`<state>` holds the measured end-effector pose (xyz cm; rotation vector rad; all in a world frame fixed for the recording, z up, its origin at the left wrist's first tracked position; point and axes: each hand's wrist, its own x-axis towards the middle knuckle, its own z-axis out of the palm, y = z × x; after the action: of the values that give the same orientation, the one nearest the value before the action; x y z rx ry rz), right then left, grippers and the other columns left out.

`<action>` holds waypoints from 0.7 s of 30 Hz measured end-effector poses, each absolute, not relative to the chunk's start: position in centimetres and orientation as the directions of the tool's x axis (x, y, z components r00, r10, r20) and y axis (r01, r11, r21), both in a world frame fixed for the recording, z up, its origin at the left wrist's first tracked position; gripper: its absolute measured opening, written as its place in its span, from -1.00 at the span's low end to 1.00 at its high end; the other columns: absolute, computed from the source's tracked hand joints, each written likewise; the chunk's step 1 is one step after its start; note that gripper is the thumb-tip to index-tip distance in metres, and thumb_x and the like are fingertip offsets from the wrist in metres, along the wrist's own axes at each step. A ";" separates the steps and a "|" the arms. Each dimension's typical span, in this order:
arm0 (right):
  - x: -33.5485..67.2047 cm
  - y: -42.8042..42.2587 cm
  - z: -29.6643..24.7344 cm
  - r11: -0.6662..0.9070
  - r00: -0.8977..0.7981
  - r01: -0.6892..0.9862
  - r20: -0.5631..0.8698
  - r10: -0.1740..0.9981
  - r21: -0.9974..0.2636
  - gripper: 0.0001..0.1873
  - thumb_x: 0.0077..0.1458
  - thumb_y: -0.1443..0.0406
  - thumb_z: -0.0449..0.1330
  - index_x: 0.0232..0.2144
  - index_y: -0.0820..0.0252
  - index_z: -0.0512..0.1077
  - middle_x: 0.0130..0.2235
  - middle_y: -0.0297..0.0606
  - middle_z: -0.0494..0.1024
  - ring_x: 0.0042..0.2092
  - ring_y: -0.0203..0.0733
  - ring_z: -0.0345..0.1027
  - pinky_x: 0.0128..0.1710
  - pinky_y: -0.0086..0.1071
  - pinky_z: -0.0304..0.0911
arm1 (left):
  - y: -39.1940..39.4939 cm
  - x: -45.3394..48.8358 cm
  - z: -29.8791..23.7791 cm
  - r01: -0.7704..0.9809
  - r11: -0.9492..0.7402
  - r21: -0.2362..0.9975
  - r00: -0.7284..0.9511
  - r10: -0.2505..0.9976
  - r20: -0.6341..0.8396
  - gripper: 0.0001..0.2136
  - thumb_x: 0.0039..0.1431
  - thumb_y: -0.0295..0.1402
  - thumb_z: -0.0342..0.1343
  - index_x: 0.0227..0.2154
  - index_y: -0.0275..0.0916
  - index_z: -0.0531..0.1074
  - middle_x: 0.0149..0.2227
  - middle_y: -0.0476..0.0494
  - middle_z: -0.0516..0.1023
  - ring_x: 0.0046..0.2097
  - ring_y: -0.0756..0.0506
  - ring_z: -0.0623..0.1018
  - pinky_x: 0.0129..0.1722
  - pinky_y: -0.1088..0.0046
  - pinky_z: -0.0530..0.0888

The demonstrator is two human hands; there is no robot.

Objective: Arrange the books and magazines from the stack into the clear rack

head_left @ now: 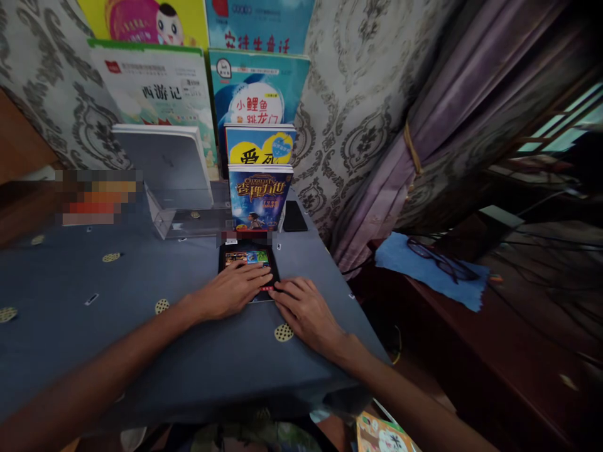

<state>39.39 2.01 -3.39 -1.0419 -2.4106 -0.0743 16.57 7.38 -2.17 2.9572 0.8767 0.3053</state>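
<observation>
A dark, flat book (228,256) with small colourful pictures on its cover lies on the cloth-covered table (141,351). My left hand (234,289) rests flat across it, fingers stretched over the pictures and hiding part of them. At the book's lower right edge is my right hand (308,314), its fingers slightly bent and their tips touching that edge. Just behind stands a clear acrylic stand (183,226). On its right side is an upright stack of blue and purple books (260,194), with a grey-white book (164,163) leaning on its left side.
Taller picture books (257,81) rise in rows against the patterned wall (372,94). A black phone-like slab (296,216) lies right of the stand. To the right, glasses (440,260) sit on a blue cloth (409,263), near tangled cables and a tied purple curtain (396,157).
</observation>
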 end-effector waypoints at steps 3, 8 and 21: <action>39.5 2.0 -3.1 0.707 -0.568 0.683 0.475 0.673 -0.185 -0.77 0.28 0.36 0.15 -0.07 0.14 0.55 -0.09 -0.15 0.63 -0.04 -0.05 0.40 -0.07 -0.15 0.29 | 8.2 15.2 -2.4 0.595 -0.798 0.095 0.776 0.601 0.193 -0.60 0.46 -0.23 -0.23 0.21 -0.16 0.33 0.26 -0.18 0.42 0.29 -0.12 0.37 0.26 0.21 0.23; 38.6 3.8 -1.3 0.669 -0.542 0.707 0.433 0.721 -0.228 -0.76 0.31 0.29 0.12 -0.30 0.18 0.59 -0.28 -0.19 0.65 -0.16 -0.10 0.43 -0.03 -0.16 0.23 | 12.1 11.6 -3.5 0.830 -0.542 0.130 0.505 0.830 0.237 -0.52 0.41 -0.10 -0.18 0.20 -0.30 0.31 0.28 -0.39 0.35 0.28 -0.27 0.36 0.20 0.06 0.31; 30.1 14.5 -2.2 0.631 -0.589 0.737 0.226 0.776 -0.242 -0.60 0.37 0.29 0.01 0.19 0.27 0.35 0.24 0.02 0.42 0.30 -0.05 0.22 0.31 -0.07 0.07 | 13.9 10.3 -5.2 0.853 -0.496 0.162 0.433 0.847 0.308 -0.51 0.39 -0.13 -0.15 0.22 -0.29 0.29 0.31 -0.33 0.33 0.30 -0.26 0.33 0.27 0.07 0.27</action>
<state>30.08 14.50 -2.24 -1.2176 -2.5458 0.1759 10.28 13.90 -5.24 2.6746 1.5861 0.5583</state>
